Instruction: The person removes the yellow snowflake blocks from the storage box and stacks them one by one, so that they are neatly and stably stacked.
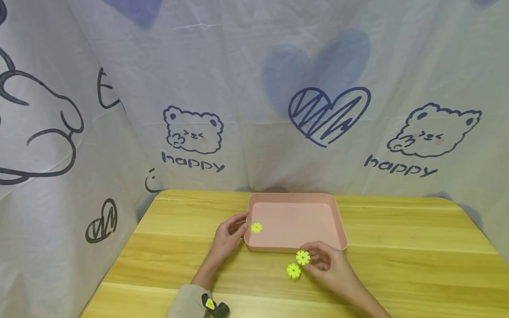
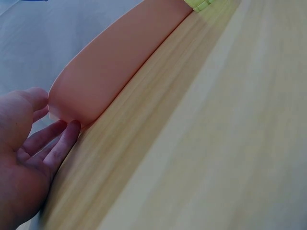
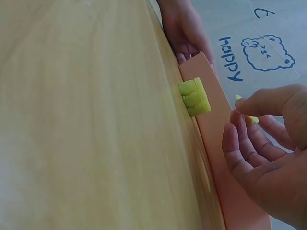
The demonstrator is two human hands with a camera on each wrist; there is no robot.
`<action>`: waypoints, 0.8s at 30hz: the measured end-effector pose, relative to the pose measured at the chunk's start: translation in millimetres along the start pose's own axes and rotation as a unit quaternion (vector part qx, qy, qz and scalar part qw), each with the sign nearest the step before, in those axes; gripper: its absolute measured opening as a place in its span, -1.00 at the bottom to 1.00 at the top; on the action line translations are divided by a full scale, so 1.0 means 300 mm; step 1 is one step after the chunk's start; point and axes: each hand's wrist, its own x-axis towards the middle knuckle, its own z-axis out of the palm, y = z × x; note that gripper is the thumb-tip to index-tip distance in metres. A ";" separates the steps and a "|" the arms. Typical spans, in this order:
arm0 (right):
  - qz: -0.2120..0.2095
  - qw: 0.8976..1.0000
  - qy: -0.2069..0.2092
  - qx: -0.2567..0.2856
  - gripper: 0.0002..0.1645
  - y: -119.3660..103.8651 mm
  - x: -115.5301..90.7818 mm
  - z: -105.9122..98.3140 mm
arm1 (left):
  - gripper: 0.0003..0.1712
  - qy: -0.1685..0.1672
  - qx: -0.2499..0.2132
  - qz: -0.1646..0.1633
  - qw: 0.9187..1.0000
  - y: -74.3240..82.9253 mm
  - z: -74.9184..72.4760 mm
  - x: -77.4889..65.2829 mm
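Note:
A shallow pink tray sits at the back of the table. My left hand rests against the outside of its left end; in the left wrist view its fingertips touch the tray's corner. My right hand pinches a yellow-green notched disc between thumb and fingers by the tray's front wall. In the right wrist view this disc shows nearly edge-on. A short stack of similar discs stands on the table left of that hand. One notched disc lies inside the tray, near its left wall.
The wooden table extends to both sides of the tray. A pale printed cloth hangs behind it, and more cloth hangs along the left. A black wrist device is on the left sleeve.

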 end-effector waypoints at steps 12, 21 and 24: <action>-0.052 0.998 -0.009 -0.043 -0.54 0.017 -0.009 0.024 | -0.57 0.004 0.002 -0.003 1.000 -0.002 -0.001 -0.002; -0.061 0.996 -0.015 -0.056 -0.55 0.025 -0.020 0.038 | -0.57 0.004 0.000 -0.008 1.000 0.001 0.001 -0.003; -0.065 0.996 -0.013 -0.059 -0.56 0.028 -0.022 0.042 | -0.57 0.005 -0.001 -0.007 1.000 0.001 0.002 -0.001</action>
